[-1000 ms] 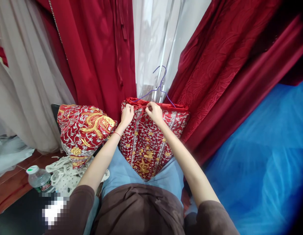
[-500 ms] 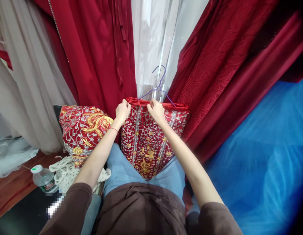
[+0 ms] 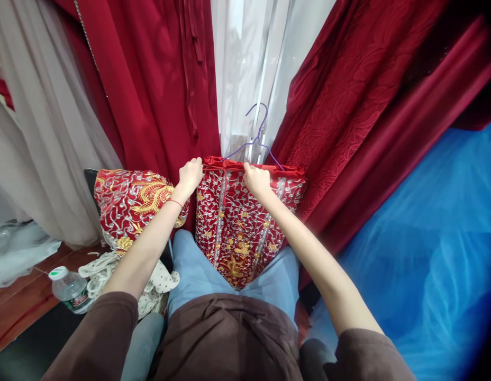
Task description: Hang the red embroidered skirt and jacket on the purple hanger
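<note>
While the person sits with blue jeans [image 3: 192,272] showing below a brown top, the head view looks down on a red embroidered garment [image 3: 235,233] draped over the lap, its silver and gold stitching facing up and its lower point resting between the thighs. The garment's top edge hangs from a purple wire hanger [image 3: 256,138], whose hook rises in front of white sheer fabric [image 3: 245,69]. The left hand [image 3: 190,173] is curled closed on the garment's upper left corner, and the right hand [image 3: 256,180] is clenched on the top edge just beside the hanger's right arm, fingers folded over the cloth. A thin red string circles the left wrist. Just beside the left forearm sits a second embroidered piece [image 3: 136,203] bearing a gold motif, and below it lies a white dotted cloth [image 3: 154,280]. A water bottle [image 3: 69,290] with a white cap stands near the lower left on a dark surface. Plain red drapery [image 3: 150,79] hangs behind on the left, patterned red drapery [image 3: 348,106] on the right, and blue plastic sheeting [image 3: 428,254] fills the right side.
</note>
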A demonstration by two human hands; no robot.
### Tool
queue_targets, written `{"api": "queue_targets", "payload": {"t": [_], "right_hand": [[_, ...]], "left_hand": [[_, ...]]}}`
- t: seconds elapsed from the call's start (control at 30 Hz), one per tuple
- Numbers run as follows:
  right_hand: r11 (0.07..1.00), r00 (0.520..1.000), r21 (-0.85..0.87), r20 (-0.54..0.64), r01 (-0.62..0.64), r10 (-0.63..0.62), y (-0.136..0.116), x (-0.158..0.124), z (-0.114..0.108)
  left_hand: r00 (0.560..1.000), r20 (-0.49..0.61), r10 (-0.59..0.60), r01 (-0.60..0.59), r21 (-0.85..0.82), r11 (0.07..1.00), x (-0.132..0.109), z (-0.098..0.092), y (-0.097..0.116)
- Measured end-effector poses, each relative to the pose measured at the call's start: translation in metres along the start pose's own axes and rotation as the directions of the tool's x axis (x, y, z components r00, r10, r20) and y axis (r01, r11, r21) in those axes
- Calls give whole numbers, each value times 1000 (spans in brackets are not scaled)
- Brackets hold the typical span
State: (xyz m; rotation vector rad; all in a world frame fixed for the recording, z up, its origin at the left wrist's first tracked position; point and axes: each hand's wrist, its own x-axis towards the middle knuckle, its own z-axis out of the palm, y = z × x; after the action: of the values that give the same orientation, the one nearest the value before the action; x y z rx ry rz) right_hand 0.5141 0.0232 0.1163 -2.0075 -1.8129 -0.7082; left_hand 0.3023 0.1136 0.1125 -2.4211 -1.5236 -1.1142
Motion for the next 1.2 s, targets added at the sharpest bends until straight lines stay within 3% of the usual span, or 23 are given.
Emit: {"api": "queue_targets", "payload": {"t": [0.1,0.17,0.23,0.33,0.47,0.67,0.8,1.07,1.2], "right_hand": [[997,997,37,-32,-68,69,0,0,-1],[996,996,63,-62,-65,69,-6,-2,-1],[997,994,79,-109,-8,17,-15,-3,1],[982,965,44,-196,183,-172,-31,1,8],[943,911,-16,-252,332,-325,-41,19,22],[923,910,31,-185,383,-371,-35,34,35],[938,923,32,-197,344,-332,-38,35,33],[925,906,-39,-190,379,-379,-46,32,37],[926,910,-68,-170,372,-378,-43,32,35]], "left_hand": [[995,-16,102,-102,-288,952,5,3,-9],[995,-10,103,-96,-461,882,7,8,-11],[996,20,87,-59,-578,814,8,15,-9],[991,43,128,-68,-655,753,8,25,-2],[983,-8,185,-148,-632,761,5,31,4],[982,-99,161,-185,-675,714,3,30,1],[995,-59,84,-101,-722,685,2,35,-2],[1000,-11,23,-26,-525,851,2,35,-11],[993,-24,-116,102,-327,940,-5,28,-14]]}}
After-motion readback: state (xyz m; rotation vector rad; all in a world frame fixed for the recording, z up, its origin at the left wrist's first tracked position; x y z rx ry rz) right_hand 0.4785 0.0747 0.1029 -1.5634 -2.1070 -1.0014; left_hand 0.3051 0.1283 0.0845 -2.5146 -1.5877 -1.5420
